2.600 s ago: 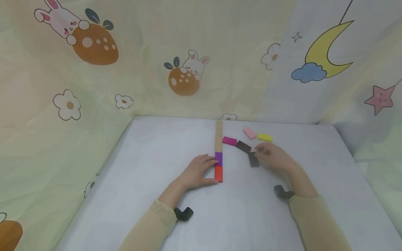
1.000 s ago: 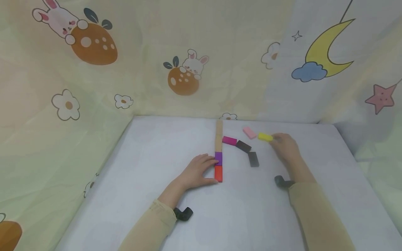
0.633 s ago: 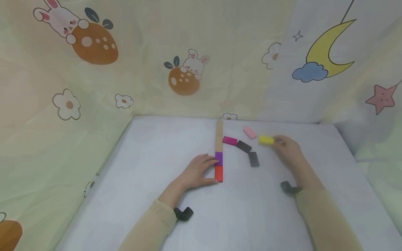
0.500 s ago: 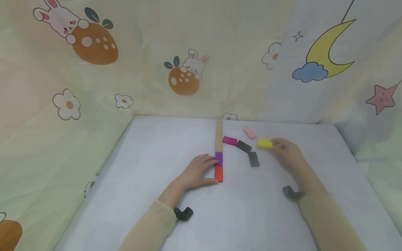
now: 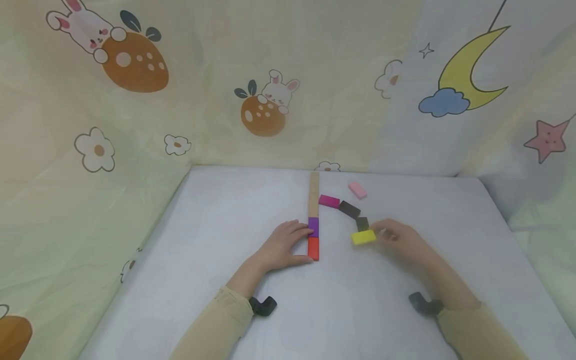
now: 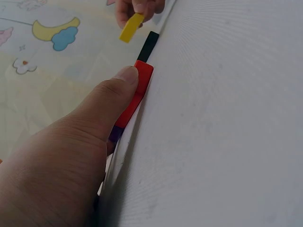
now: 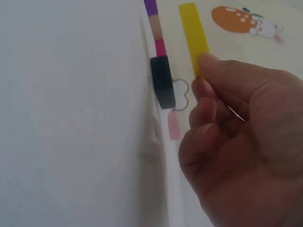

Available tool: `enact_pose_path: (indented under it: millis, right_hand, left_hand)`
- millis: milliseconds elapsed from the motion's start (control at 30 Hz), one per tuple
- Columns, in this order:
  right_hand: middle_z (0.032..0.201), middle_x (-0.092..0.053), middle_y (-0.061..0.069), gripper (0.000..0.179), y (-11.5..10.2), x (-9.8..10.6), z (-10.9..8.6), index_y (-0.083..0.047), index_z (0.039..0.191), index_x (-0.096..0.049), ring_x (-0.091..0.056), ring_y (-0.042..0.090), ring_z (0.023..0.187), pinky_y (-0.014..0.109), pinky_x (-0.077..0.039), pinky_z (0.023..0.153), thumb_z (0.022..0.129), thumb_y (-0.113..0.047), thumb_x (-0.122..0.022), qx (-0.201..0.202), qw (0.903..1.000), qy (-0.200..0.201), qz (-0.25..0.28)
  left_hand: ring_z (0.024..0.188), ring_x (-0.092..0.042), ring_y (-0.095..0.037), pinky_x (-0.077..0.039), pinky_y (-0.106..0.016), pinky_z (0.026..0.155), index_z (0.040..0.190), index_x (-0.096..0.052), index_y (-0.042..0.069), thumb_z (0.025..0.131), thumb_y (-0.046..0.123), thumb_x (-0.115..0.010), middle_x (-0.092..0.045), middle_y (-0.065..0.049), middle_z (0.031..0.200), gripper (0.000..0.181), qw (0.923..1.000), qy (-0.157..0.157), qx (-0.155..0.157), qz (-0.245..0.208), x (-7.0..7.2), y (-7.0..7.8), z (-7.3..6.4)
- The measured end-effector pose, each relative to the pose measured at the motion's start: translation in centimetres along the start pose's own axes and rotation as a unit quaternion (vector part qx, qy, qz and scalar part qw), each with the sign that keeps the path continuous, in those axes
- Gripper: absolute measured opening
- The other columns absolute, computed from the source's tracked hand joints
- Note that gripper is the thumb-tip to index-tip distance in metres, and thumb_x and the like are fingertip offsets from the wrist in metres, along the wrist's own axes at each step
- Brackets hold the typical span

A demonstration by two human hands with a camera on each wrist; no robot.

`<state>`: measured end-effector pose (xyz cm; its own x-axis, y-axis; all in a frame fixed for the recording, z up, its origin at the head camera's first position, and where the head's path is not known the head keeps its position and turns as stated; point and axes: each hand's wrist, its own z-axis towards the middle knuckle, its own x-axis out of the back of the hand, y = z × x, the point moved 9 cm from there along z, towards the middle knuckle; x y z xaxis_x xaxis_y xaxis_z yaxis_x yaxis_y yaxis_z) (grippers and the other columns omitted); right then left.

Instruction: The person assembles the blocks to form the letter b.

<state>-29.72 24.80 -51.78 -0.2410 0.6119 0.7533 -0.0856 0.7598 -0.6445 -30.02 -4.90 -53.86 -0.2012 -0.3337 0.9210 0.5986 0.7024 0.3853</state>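
Note:
In the head view my right hand (image 5: 400,240) pinches one end of a yellow block (image 5: 363,237) between thumb and fingers. The yellow block is held up, overlapping the near end of a dark block (image 5: 362,223) in that view. My left hand (image 5: 281,247) rests at the left of a straight row, fingertips at the purple block (image 5: 313,227) and thumb at the red block (image 5: 313,249). Beyond the purple one, the row continues in plain wooden blocks (image 5: 314,195). From the row's right side, a magenta block (image 5: 329,201) and another dark block (image 5: 349,209) curve toward the near dark one.
A pink block (image 5: 357,190) lies apart toward the back right of the white table (image 5: 225,200). Behind and beside the table hangs a cloth (image 5: 337,100) printed with rabbits, flowers and a moon. Each wrist carries a small black camera.
My right hand left the near dark block, took hold of the yellow block at the back right, then brought it nearer and leftward to that dark block. My left hand stayed put.

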Motion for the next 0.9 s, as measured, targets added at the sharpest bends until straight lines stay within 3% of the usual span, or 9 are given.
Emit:
enact_pose_path:
  millis: [233,400,567,900]
  right_hand:
    - [0.108,-0.065,-0.006,0.028,-1.6,-1.7,-0.3,-0.029,0.120,-0.066,-0.057,0.018,0.098,0.037,-0.050,0.087,0.093,-0.026,-0.069,0.043,0.9989,-0.008,0.017]
    - [0.102,-0.063,-0.008,0.030,-1.3,-2.7,-0.2,-0.032,0.122,-0.065,-0.056,0.016,0.097,0.035,-0.051,0.087,0.092,-0.031,-0.069,0.022,0.9996,-0.016,-0.003]
    - [0.107,-0.064,-0.007,0.033,-1.1,-3.1,0.0,-0.032,0.126,-0.064,-0.058,0.017,0.101,0.040,-0.053,0.090,0.093,-0.033,-0.068,0.015,0.9994,-0.020,-0.024]
    - [0.121,-0.064,-0.006,0.037,-1.4,-3.3,0.2,-0.035,0.130,-0.060,-0.059,0.020,0.111,0.048,-0.053,0.097,0.094,-0.029,-0.067,0.030,0.9992,-0.020,-0.018]
  left_hand:
    - [0.150,-0.027,-0.022,-0.024,-0.046,0.124,0.149,-0.042,0.034,0.083,0.070,-0.062,-0.040,0.007,0.155,0.078,1.0000,-0.003,0.003,-0.002,-0.1,0.0,0.0]
    - [0.149,-0.028,-0.022,-0.023,-0.046,0.124,0.148,-0.042,0.033,0.083,0.070,-0.062,-0.041,0.007,0.155,0.078,1.0000,-0.004,0.003,0.001,0.0,0.1,0.1]
    - [0.150,-0.027,-0.022,-0.024,-0.046,0.124,0.149,-0.042,0.034,0.083,0.070,-0.062,-0.040,0.007,0.156,0.077,0.9999,-0.010,0.007,0.000,-0.1,0.1,0.1]
    - [0.150,-0.027,-0.022,-0.022,-0.045,0.125,0.148,-0.042,0.033,0.083,0.069,-0.063,-0.041,0.007,0.155,0.078,0.9999,-0.011,0.007,0.001,0.0,0.0,0.1]
